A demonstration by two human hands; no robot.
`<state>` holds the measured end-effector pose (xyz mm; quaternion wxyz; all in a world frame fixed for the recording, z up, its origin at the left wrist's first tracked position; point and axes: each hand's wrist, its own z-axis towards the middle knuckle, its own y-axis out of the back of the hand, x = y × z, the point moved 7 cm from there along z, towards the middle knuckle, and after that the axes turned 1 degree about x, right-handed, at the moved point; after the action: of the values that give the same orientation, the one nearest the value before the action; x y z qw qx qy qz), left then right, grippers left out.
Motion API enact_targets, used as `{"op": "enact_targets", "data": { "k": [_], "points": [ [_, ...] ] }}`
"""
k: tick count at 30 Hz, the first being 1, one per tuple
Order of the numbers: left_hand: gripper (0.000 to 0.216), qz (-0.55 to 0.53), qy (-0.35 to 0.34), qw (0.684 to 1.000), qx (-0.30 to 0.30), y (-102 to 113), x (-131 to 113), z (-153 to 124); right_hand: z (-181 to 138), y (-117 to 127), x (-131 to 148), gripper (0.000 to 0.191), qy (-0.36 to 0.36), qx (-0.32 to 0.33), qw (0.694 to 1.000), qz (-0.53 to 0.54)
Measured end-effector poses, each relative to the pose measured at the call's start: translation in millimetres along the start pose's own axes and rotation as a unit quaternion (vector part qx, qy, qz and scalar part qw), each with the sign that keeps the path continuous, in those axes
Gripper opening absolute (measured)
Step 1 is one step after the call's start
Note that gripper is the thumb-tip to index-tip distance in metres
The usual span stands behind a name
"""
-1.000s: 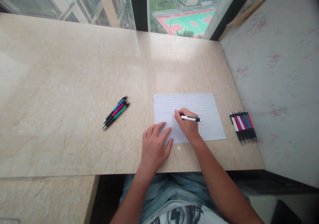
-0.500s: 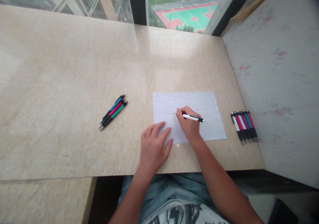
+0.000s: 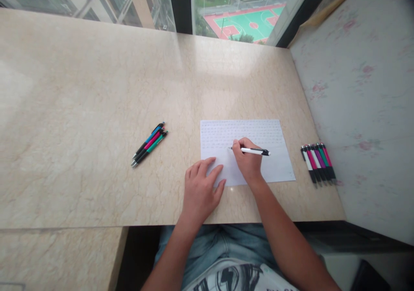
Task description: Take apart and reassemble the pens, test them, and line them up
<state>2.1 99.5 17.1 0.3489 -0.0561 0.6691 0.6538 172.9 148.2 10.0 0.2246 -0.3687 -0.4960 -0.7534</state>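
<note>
A white sheet of paper [image 3: 271,135] with several faint written lines lies on the beige marble table [image 3: 97,88]. My right hand [image 3: 248,161] is closed round a white pen with a black end [image 3: 255,151], its tip touching the sheet below the written lines. My left hand [image 3: 200,187] lies flat with fingers spread on the sheet's lower left corner, holding nothing.
Three pens [image 3: 149,144] in blue, pink and green lie together left of the sheet. A row of several pens [image 3: 318,161] lies at the table's right edge beside a flowered wall [image 3: 365,109]. A window [image 3: 239,10] runs along the far edge.
My right hand and the pen have shifted a little to the right along the line on the sheet. My left hand has stayed in place.
</note>
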Motion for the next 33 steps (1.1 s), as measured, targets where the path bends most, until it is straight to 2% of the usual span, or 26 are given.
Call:
{"op": "enact_targets", "data": {
  "k": [9, 13, 17, 21, 25, 28, 31, 33],
  "points": [
    [0.031, 0.006, 0.006, 1.000, 0.008, -0.5, -0.5, 0.5, -0.6, -0.6, 3.4, 0.032, 0.012, 0.010, 1.000, -0.016],
    [0.030, 0.008, 0.005, 1.000, 0.011, -1.2, 0.0, 0.5, -0.2, 7.2, -8.3, 0.032, -0.048, -0.023, 0.996, 0.070],
    [0.030, 0.009, 0.003, 1.000, 0.009, -2.0, 0.5, 0.2, 2.5, 8.0, -21.7, 0.034, -0.098, -0.029, 0.975, 0.195],
    [0.029, 0.009, 0.004, 1.000, 0.003, -0.8, -0.5, 0.0, 2.8, 10.3, -22.6, 0.041, -0.126, -0.026, 0.946, 0.296],
    [0.029, 0.011, 0.002, 1.000, 0.000, 0.2, -1.4, 0.3, -12.8, 16.7, -17.1, 0.028, -0.201, 0.007, 0.899, 0.389],
    [0.029, 0.014, 0.001, 1.000, -0.010, 1.0, -0.5, 0.7, -32.0, 21.2, -14.0, 0.058, -0.250, 0.044, 0.872, 0.418],
    [0.029, 0.014, -0.002, 1.000, -0.023, 0.8, 1.3, 1.0, -47.2, 29.3, -18.9, 0.091, -0.273, 0.034, 0.873, 0.402],
    [0.028, 0.013, -0.003, 0.999, -0.031, 0.3, 2.8, 1.1, -53.0, 34.8, -23.8, 0.100, -0.274, 0.017, 0.879, 0.390]
  ]
}}
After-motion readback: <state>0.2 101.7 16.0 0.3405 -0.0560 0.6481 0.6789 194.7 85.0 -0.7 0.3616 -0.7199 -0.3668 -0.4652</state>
